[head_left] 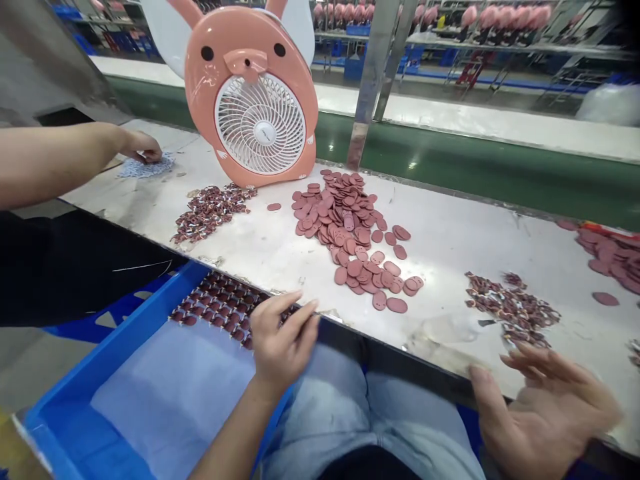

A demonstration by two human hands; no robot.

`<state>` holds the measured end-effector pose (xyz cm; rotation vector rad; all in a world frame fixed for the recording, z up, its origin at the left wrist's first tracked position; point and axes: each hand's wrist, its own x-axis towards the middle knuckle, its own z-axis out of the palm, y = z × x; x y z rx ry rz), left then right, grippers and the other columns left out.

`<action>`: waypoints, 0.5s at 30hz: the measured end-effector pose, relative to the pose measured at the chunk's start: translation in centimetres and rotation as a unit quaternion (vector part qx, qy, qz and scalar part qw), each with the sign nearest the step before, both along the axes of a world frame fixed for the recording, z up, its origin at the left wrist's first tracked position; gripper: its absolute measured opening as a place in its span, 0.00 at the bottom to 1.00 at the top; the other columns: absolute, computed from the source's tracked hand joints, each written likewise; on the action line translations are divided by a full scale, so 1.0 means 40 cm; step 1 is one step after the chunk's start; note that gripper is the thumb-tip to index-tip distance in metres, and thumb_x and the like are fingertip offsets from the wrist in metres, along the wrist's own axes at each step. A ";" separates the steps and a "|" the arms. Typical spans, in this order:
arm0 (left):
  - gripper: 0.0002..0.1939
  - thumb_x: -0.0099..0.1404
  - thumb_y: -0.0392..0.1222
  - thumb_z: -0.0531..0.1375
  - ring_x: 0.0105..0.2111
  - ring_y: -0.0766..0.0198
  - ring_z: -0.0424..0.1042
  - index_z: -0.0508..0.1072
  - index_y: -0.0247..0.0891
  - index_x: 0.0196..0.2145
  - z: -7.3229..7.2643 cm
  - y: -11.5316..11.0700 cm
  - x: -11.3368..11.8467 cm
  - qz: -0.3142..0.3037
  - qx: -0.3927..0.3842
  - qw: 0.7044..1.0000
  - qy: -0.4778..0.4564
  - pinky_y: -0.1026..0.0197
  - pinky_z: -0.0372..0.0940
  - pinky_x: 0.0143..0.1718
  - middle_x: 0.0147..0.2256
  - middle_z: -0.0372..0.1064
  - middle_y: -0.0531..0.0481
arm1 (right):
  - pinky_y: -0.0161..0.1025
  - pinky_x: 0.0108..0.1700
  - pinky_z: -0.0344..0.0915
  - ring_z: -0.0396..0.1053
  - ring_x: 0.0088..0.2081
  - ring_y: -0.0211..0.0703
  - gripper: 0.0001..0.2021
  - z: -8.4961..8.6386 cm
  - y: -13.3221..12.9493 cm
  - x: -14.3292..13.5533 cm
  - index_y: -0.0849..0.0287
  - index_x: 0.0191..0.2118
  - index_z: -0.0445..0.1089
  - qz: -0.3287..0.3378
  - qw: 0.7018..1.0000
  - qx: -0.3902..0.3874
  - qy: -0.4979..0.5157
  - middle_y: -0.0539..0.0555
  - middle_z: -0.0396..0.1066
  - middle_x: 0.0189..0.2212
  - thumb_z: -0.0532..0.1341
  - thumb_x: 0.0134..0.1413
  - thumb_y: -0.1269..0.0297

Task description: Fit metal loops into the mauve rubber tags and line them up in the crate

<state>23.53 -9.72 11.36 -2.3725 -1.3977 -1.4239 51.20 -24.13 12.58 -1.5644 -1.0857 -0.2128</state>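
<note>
My left hand (284, 339) is over the front edge of the bench, beside the blue bin, with its fingers apart and loosely bent and nothing visible in them. My right hand (543, 410), slightly blurred, hovers open at the bench edge on the right, just below a heap of small dark-brown parts with pale bits (510, 303). A large pile of flat, dusty-red oval pieces with small holes (350, 220) lies between and beyond my hands. Assembled dark-red pieces in rows (220, 307) lie on a pale sheet (175, 393) inside the bin.
A pink pig-shaped fan (260, 127) stands behind another brown heap (210, 212). At the left, a co-worker's hand (143, 145) touches small bluish-white bits (145, 165). The blue bin (60, 413) is at my left; more red ovals (613, 257) lie far right. A metal post (370, 87) rises behind.
</note>
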 end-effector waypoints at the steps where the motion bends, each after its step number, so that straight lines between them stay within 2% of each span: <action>1: 0.15 0.63 0.43 0.64 0.49 0.51 0.71 0.77 0.51 0.48 0.020 0.003 0.038 -0.040 -0.019 0.999 0.027 0.46 0.63 0.54 0.49 0.73 0.44 | 0.52 0.46 0.64 0.66 0.42 0.52 0.36 0.006 0.006 -0.003 0.59 0.61 0.61 -0.005 0.999 -0.043 0.000 0.59 0.64 0.46 0.72 0.46 0.62; 4: 0.26 0.64 0.53 0.63 0.55 0.44 0.66 0.71 0.45 0.58 0.065 0.021 0.111 -0.072 -0.100 0.987 0.101 0.41 0.57 0.56 0.57 0.70 0.39 | 0.59 0.47 0.62 0.65 0.44 0.60 0.34 0.021 0.014 0.008 0.63 0.58 0.63 -0.005 0.978 -0.196 -0.074 0.62 0.66 0.45 0.66 0.53 0.44; 6: 0.32 0.62 0.61 0.62 0.56 0.44 0.65 0.69 0.45 0.60 0.075 0.023 0.125 -0.100 -0.134 0.977 0.135 0.39 0.52 0.58 0.57 0.71 0.40 | 0.56 0.42 0.62 0.65 0.38 0.56 0.26 0.024 0.019 0.028 0.60 0.43 0.66 0.016 0.956 -0.253 -0.145 0.58 0.65 0.35 0.59 0.57 0.38; 8: 0.34 0.61 0.64 0.61 0.56 0.47 0.66 0.68 0.46 0.60 0.068 0.011 0.119 -0.121 -0.139 0.974 0.134 0.41 0.49 0.60 0.56 0.72 0.42 | 0.49 0.33 0.59 0.61 0.29 0.50 0.21 0.023 0.027 0.049 0.53 0.29 0.57 0.049 0.946 -0.265 -0.182 0.51 0.58 0.25 0.59 0.60 0.42; 10: 0.32 0.62 0.63 0.62 0.55 0.50 0.68 0.70 0.46 0.59 0.049 -0.010 0.106 -0.131 -0.125 0.977 0.109 0.43 0.46 0.62 0.55 0.74 0.44 | 0.44 0.26 0.54 0.58 0.24 0.46 0.23 0.019 0.035 0.064 0.50 0.24 0.48 0.074 0.939 -0.269 -0.199 0.49 0.52 0.20 0.60 0.62 0.50; 11: 0.30 0.62 0.61 0.62 0.54 0.52 0.69 0.71 0.47 0.58 0.038 -0.020 0.098 -0.133 -0.117 0.979 0.097 0.45 0.45 0.63 0.54 0.75 0.45 | 0.43 0.23 0.53 0.58 0.23 0.46 0.22 0.018 0.037 0.069 0.50 0.24 0.49 0.081 0.937 -0.269 -0.206 0.49 0.53 0.19 0.61 0.62 0.53; 13: 0.22 0.64 0.55 0.63 0.51 0.56 0.72 0.74 0.49 0.54 0.019 -0.037 0.086 -0.133 -0.108 0.982 0.074 0.47 0.45 0.63 0.50 0.78 0.49 | 0.43 0.20 0.52 0.63 0.24 0.49 0.16 0.017 0.036 0.072 0.51 0.27 0.58 0.066 0.939 -0.267 -0.209 0.52 0.59 0.21 0.63 0.61 0.54; 15: 0.12 0.67 0.47 0.63 0.48 0.60 0.74 0.78 0.53 0.48 0.010 -0.047 0.078 -0.130 -0.110 0.984 0.051 0.49 0.46 0.62 0.45 0.80 0.55 | 0.43 0.20 0.53 0.69 0.28 0.53 0.08 0.022 0.030 0.066 0.53 0.36 0.68 0.051 0.947 -0.255 -0.186 0.56 0.67 0.27 0.62 0.61 0.56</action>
